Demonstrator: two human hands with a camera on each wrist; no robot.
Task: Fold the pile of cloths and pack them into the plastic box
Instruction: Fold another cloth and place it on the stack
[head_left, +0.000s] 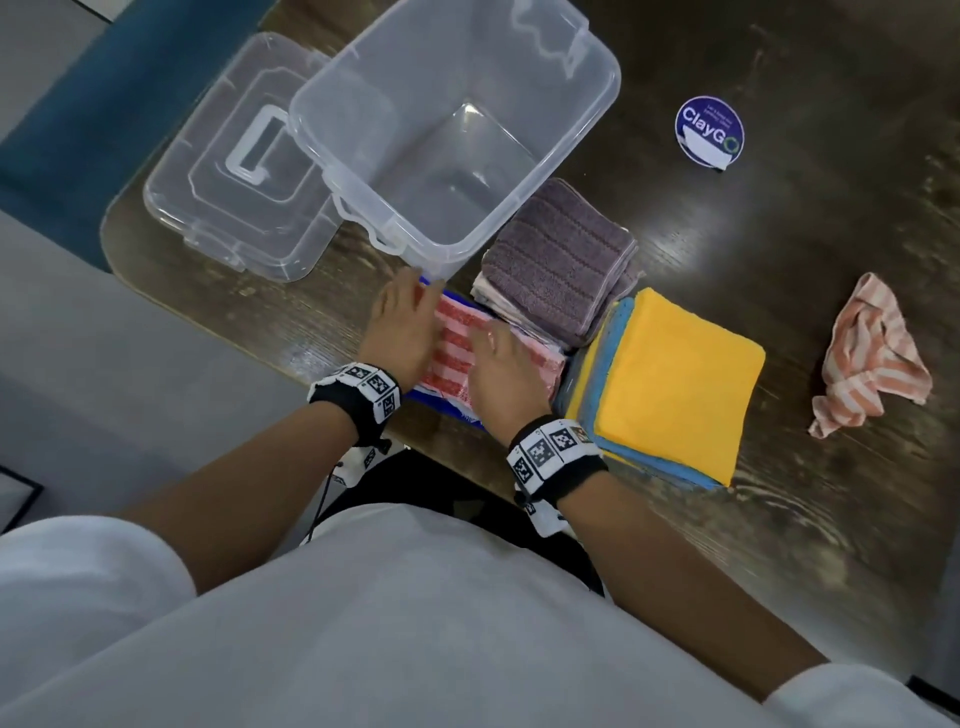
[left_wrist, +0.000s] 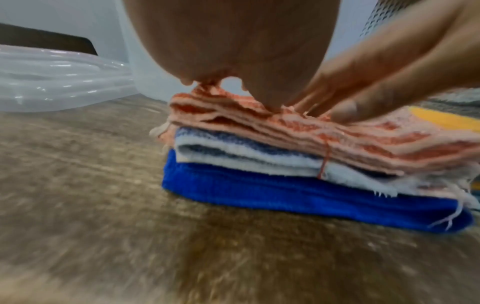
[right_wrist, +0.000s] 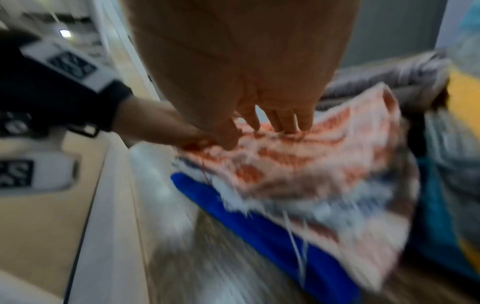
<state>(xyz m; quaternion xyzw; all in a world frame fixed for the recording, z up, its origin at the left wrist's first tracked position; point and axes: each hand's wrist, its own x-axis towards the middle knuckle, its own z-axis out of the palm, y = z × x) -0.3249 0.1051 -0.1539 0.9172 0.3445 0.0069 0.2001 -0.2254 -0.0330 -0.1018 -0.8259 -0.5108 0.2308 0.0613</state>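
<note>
A folded pink-and-red striped cloth (head_left: 457, 332) tops a small stack near the table's front edge. Under it lie a blue-and-white striped cloth (left_wrist: 246, 158) and a bright blue cloth (left_wrist: 285, 195). My left hand (head_left: 408, 322) lies flat on the stack's far left part, fingers straight. My right hand (head_left: 501, 364) presses beside it with straight fingers (right_wrist: 285, 121) on the striped top. The clear plastic box (head_left: 571, 93) stands just beyond the stack, with nothing inside. A crumpled orange-striped cloth (head_left: 872, 358) lies unfolded at the right.
The box's clear lid (head_left: 218, 197) lies left of the box. A folded purple-grey stack (head_left: 561, 260) and a yellow cloth (head_left: 680, 379) on blue ones sit right of my hands. A round blue sticker (head_left: 709, 132) is on the dark wooden table (head_left: 805, 234).
</note>
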